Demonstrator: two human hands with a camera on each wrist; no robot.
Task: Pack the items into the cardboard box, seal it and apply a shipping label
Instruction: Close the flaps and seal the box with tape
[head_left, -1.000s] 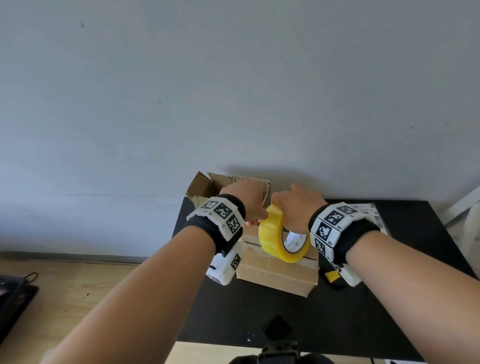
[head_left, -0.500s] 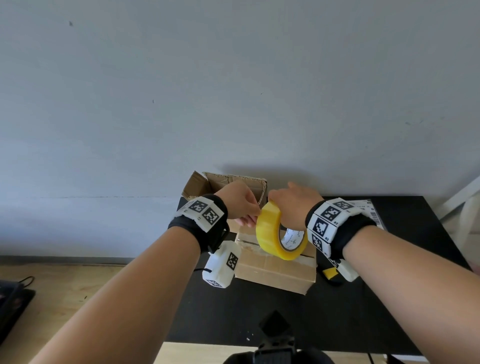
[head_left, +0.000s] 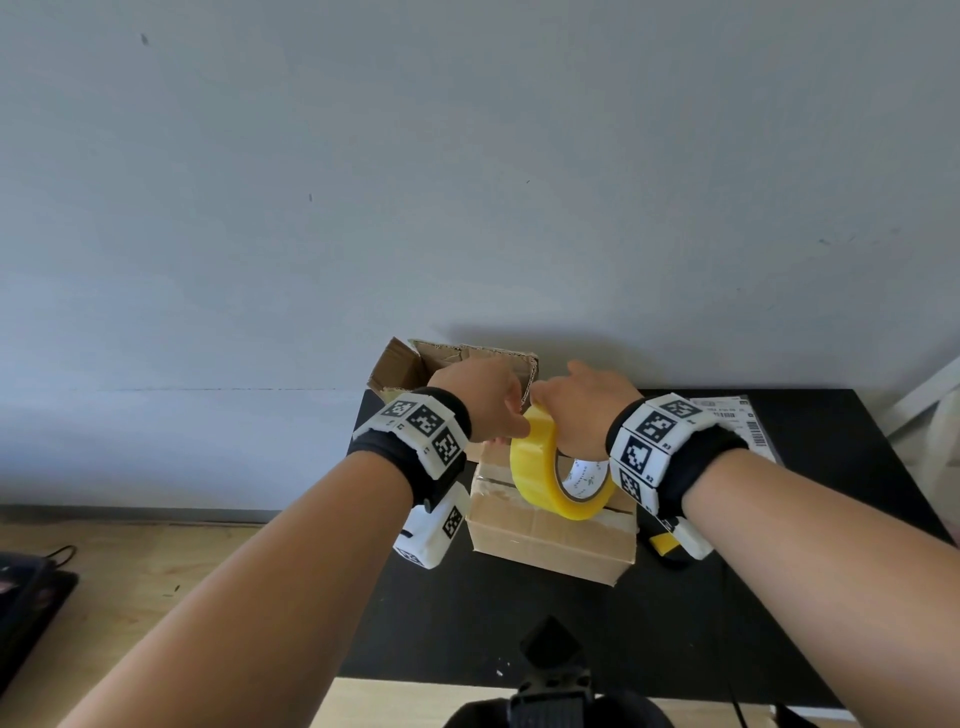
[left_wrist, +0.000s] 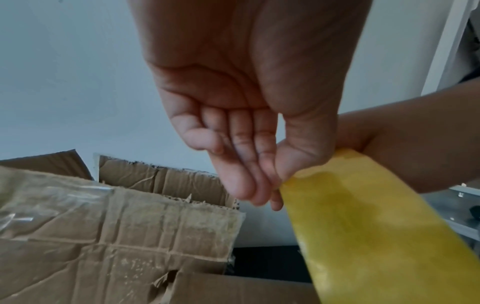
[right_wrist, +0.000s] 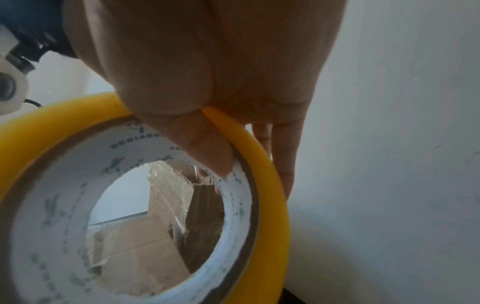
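Above the cardboard box (head_left: 550, 540) on the black counter (head_left: 519, 623), the right hand (head_left: 584, 405) grasps the yellow tape roll (head_left: 550, 478), thumb hooked through its core. Left hand (head_left: 480, 400) pinches the roll's outer edge. A shipping label (head_left: 737, 421) lies by the counter's far right edge.

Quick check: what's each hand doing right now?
Left hand: fingertips pinching at the edge of the yellow roll of packing tape.
Right hand: gripping the same roll, thumb inside its white core.
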